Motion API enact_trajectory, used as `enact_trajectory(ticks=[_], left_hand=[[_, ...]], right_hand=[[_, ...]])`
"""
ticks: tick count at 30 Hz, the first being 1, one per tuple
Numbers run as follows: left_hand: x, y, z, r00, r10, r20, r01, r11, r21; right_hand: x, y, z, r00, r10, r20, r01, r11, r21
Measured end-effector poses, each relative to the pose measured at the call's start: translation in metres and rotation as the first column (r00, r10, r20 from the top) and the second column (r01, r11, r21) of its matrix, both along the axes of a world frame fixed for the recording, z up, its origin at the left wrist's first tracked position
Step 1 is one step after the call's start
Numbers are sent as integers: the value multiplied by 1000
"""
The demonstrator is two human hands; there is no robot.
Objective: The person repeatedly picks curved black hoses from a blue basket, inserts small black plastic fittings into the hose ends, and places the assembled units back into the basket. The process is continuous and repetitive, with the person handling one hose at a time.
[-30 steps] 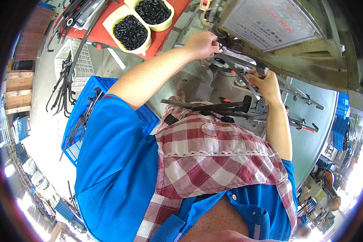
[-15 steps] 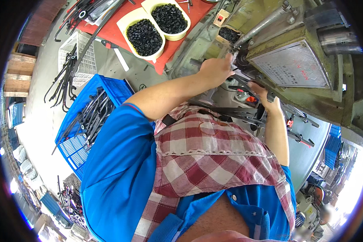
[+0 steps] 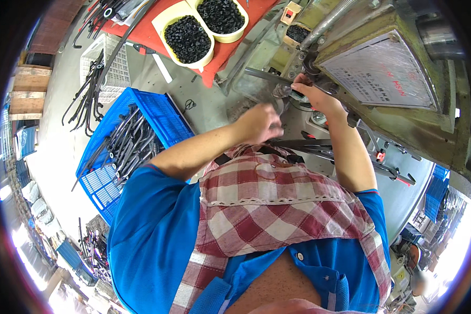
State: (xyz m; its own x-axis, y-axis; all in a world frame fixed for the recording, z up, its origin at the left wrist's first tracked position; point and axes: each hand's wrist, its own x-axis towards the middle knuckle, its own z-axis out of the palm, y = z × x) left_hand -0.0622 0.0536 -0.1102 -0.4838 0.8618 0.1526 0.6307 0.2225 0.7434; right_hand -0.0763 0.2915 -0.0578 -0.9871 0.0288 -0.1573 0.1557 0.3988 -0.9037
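My right hand (image 3: 323,100) is at the machine, its fingers pinched together at a dark spot beside the machine's lower head; what they hold is hidden. Just left of those fingertips, a grey metal bar (image 3: 267,76) sticks out to the left. My left hand (image 3: 260,124) hangs apart from the machine, in front of the apron. Its fingers are curled and smeared by motion, so I cannot tell whether they hold anything. Close to it, several long black bars (image 3: 319,148) lie across in front of my waist.
The green machine (image 3: 387,68) bears a metal plate at the upper right. A small box of black parts (image 3: 297,34) is beside it. Two cream tubs (image 3: 206,62) of black rings stand on a red-covered table (image 3: 141,39). A blue crate (image 3: 167,112) and a white crate (image 3: 121,68) hold black bars.
My left hand has drawn back from the machine, down and left toward the apron. My right hand has moved up and left to the machine's lower head.
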Motion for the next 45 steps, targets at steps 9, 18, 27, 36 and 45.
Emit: enact_trajectory(ticks=[9,18,27,36,45], left_hand=[[19,-3,-5,947,-82,312,124,985,-116],[-27,19,33,795,100,598,-32,992,-123],[-63,56,71,894,135,427,-148,989,-3],[-81,75,63,948,195,252,-190,981,-47],[-92,79,44,891,212,401,-237,972,13]], right_hand=[[15,-13,2,978,-190,-84,204,956,213],[31,-16,5,953,-202,-227,270,905,327],[39,18,14,999,-43,28,34,966,256],[52,-1,32,992,3,-127,55,893,447],[208,79,82,860,-489,-146,410,493,767]])
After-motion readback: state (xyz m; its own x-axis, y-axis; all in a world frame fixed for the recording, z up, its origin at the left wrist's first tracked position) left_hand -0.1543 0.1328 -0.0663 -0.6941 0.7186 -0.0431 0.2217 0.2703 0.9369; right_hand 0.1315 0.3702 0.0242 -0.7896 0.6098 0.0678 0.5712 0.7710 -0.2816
